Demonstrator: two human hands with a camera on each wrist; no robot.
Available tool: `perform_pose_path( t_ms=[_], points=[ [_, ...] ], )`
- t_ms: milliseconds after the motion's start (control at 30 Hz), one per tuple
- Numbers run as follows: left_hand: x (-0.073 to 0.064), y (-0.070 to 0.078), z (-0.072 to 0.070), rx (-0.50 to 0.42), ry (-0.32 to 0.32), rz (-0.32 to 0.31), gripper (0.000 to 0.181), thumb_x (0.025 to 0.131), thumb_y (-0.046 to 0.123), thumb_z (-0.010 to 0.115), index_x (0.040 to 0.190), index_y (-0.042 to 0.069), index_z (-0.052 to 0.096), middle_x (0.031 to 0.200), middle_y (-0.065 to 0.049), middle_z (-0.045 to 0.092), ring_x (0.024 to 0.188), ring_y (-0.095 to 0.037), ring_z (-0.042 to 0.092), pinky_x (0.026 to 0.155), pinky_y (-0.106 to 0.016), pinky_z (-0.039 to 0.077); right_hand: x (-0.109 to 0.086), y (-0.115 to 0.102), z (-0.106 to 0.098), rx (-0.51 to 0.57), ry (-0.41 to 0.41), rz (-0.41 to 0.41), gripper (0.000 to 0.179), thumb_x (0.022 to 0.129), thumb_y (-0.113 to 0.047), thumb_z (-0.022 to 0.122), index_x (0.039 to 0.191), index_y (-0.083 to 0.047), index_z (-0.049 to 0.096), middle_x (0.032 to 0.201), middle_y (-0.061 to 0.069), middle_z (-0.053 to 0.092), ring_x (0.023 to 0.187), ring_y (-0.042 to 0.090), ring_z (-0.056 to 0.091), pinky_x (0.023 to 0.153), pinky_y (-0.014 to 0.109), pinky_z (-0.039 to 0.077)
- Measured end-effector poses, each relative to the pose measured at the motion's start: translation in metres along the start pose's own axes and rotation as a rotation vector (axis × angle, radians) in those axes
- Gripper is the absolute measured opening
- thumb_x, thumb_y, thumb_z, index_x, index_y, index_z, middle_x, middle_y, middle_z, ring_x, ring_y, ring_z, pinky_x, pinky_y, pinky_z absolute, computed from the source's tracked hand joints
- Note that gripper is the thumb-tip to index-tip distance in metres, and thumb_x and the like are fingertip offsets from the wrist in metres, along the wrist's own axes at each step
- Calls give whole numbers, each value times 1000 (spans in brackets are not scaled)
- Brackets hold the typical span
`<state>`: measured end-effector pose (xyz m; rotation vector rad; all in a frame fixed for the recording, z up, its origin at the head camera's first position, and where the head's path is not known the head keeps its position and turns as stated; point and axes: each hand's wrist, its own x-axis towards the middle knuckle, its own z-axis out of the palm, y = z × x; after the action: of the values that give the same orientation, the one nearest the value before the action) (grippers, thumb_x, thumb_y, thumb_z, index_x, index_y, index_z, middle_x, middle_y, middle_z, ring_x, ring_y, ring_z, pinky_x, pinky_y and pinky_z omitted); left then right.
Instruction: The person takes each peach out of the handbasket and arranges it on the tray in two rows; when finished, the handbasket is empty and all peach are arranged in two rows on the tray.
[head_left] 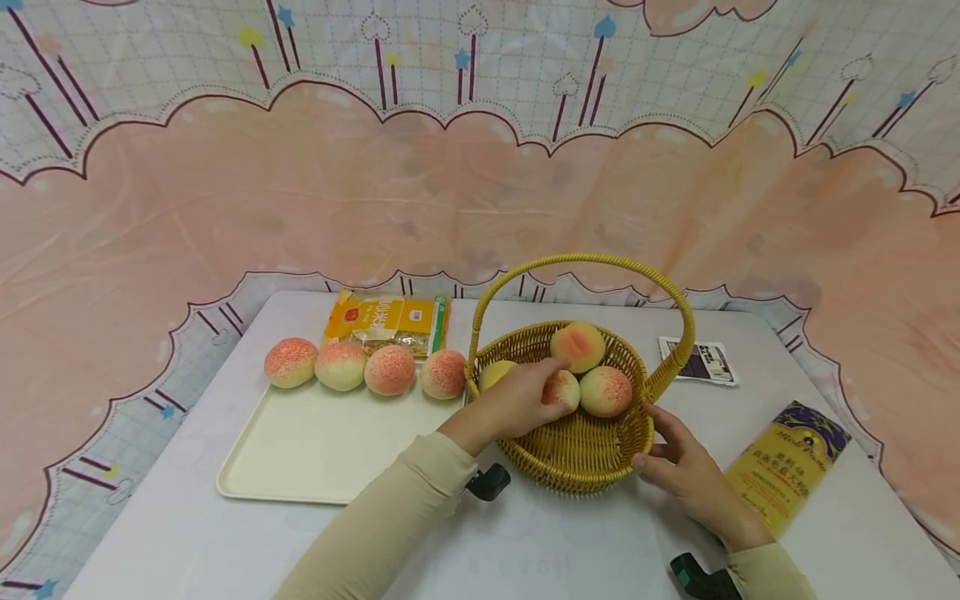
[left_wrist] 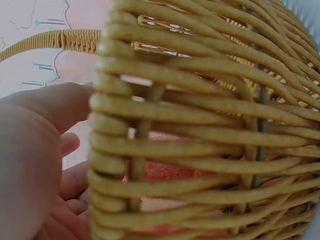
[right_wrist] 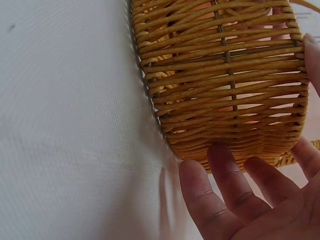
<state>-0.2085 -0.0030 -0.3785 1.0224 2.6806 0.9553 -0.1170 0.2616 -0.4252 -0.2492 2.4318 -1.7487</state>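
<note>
- The left hand [head_left: 517, 398] reaches over the basket's left rim, its thumb and fingers pinching a peach [head_left: 566, 390] from near and far sides; that grip probably lets the round fruit be guided without rolling (the left wrist view shows mostly weave, so how the remaining fingers lie I cannot tell).
- That peach is inside the wicker basket [head_left: 581, 446], near its middle, with a yellowish peach [head_left: 493, 373] to the left, a blushed peach [head_left: 577, 347] on the far side and a speckled peach [head_left: 606, 392] to the right.
- The right hand [head_left: 693, 475] holds the basket's right side, fingers spread and bent round the outer wall, thumb by the rim, likely to steady it against the other hand's push.
- The handle [head_left: 585, 260] arches up along the far side, which leaves the near side free for reaching in.
- Four peaches line the far edge of the cream tray [head_left: 322, 450], left of the basket, seemingly for easy picking by the left hand.
- An orange packet [head_left: 386, 323] lies beyond that row, a small sachet [head_left: 703, 363] far right and a yellow packet [head_left: 787, 467] right, all outside the handling area.
</note>
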Motion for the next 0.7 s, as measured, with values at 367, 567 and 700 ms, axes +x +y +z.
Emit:
perform_pose_path(
  t_ms=[367,567,700],
  points=[
    [0,1,0,86,-6,43,54,93,23,73,138,2,53,126,-10,64,115,-20,59,99,-29,45,0,1,0,-3,22,-26,73,96,-2,63,156,3,20,151,37,27,106,19,60,77,29,56],
    [0,-2,4,94,-30,80,49,93,15,72,137,3,54,131,-11,59,121,-21,54,104,-30,41,0,1,0,-6,17,-21,74,97,-3,63,156,1,19,151,36,26,108,23,59,78,29,56],
    [0,-2,5,92,-32,70,48,93,10,71,138,4,54,134,-11,56,126,-22,51,107,-31,40,0,1,0,-10,14,-24,74,97,-3,63,157,1,19,153,36,25,108,23,59,78,29,56]
  ],
)
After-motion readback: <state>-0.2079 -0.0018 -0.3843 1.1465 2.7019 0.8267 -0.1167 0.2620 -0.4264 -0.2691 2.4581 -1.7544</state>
